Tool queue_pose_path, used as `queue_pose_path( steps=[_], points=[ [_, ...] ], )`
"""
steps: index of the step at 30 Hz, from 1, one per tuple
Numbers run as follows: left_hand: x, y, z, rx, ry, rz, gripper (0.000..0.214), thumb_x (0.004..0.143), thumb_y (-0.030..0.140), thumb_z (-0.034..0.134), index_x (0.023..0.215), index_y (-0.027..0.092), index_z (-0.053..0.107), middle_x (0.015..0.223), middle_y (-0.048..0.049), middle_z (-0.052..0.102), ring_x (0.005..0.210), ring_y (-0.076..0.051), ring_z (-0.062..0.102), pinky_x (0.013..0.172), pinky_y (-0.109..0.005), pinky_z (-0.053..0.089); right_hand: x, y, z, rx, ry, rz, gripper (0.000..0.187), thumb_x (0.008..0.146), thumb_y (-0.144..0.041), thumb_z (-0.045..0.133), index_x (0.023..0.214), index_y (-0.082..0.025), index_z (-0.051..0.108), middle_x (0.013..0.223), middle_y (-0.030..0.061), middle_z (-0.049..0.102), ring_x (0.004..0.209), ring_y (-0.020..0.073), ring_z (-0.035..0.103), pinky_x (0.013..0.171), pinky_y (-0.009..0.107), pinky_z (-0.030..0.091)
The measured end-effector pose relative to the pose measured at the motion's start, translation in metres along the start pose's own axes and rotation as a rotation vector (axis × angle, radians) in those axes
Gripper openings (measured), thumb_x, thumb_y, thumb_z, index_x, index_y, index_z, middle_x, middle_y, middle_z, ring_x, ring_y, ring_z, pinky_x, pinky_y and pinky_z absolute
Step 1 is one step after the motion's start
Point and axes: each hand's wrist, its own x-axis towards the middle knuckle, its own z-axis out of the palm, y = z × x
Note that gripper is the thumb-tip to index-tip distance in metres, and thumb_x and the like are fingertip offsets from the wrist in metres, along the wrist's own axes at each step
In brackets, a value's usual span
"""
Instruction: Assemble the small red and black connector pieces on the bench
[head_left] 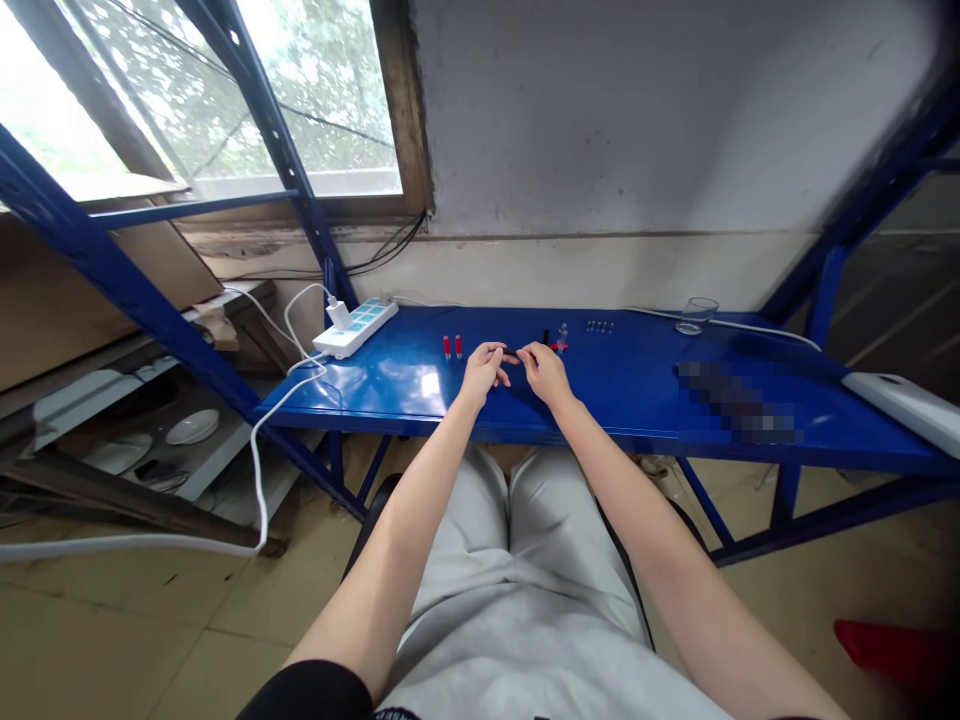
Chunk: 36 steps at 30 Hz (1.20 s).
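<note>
Above the blue tabletop point(397, 375), my left hand point(482, 373) and my right hand point(545, 374) hold the two ends of a slim, dark, stick-like piece point(511, 352). The fingers of each hand are pinched on it, and its exact kind is too small to make out. Two small red-and-white pieces point(452, 346) stand side by side, left of my left hand. Just behind my right hand are a small black piece point(546, 337), a clear plastic piece point(562, 333) and a red piece point(559, 347) partly hidden by the fingers.
Several tiny metal parts point(600, 326) lie in a row at the back. A clear glass point(696, 316) stands back right, near a blurred-out dark object point(739, 402) and a white case point(907, 408). The power strip point(357, 328) and its white cable occupy the left end.
</note>
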Motion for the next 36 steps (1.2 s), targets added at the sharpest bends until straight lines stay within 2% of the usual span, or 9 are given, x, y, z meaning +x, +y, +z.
queue_pose_path(
  steps=[5,13,21,29,36],
  points=[
    [-0.0003,0.0001,0.0003,-0.044,-0.037,0.026,0.021,0.087,0.030,0.045,0.101,0.014,0.046,0.083,-0.0060,0.066,0.039,-0.005,0.053,0.037,-0.017,0.029,-0.0006,0.0003,-0.0016,0.037,0.016,0.012,0.030,0.091,-0.035,0.029,0.082,-0.020,0.053,0.083,0.0072,0.060,0.081,0.0183,0.054,0.073,0.028,0.039],
    [-0.0003,-0.0003,-0.0002,-0.087,-0.015,0.068,0.027,0.082,0.040,0.052,0.093,0.015,0.049,0.075,-0.0025,0.064,0.038,-0.005,0.053,0.036,-0.017,0.027,-0.0010,0.0003,-0.0006,0.252,0.142,-0.095,0.028,0.088,-0.040,0.040,0.074,-0.020,0.053,0.072,0.0050,0.060,0.068,0.0168,0.052,0.065,0.028,0.040],
    [0.0003,-0.0017,0.0000,-0.073,0.005,0.087,0.023,0.083,0.037,0.051,0.091,0.015,0.048,0.071,-0.0006,0.063,0.036,-0.006,0.052,0.034,-0.017,0.026,-0.0014,-0.0035,-0.0034,0.331,0.116,-0.047,0.026,0.086,-0.041,0.044,0.074,-0.020,0.054,0.073,0.0044,0.061,0.066,0.0157,0.053,0.063,0.028,0.040],
    [0.0018,-0.0039,-0.0007,-0.109,-0.047,0.102,0.018,0.084,0.031,0.049,0.094,0.017,0.045,0.070,0.0015,0.059,0.038,-0.006,0.054,0.035,-0.017,0.027,-0.0016,-0.0039,-0.0010,0.378,0.104,0.041,0.028,0.085,-0.045,0.043,0.076,-0.020,0.051,0.068,0.0019,0.056,0.061,0.0138,0.050,0.060,0.027,0.039],
    [0.0023,-0.0047,-0.0004,-0.069,-0.025,0.094,0.021,0.084,0.034,0.049,0.095,0.016,0.045,0.077,-0.0013,0.063,0.038,-0.005,0.053,0.035,-0.017,0.027,-0.0003,-0.0032,-0.0022,0.388,0.108,0.024,0.025,0.085,-0.041,0.043,0.074,-0.020,0.051,0.068,0.0026,0.057,0.059,0.0138,0.049,0.059,0.027,0.038]
  ],
)
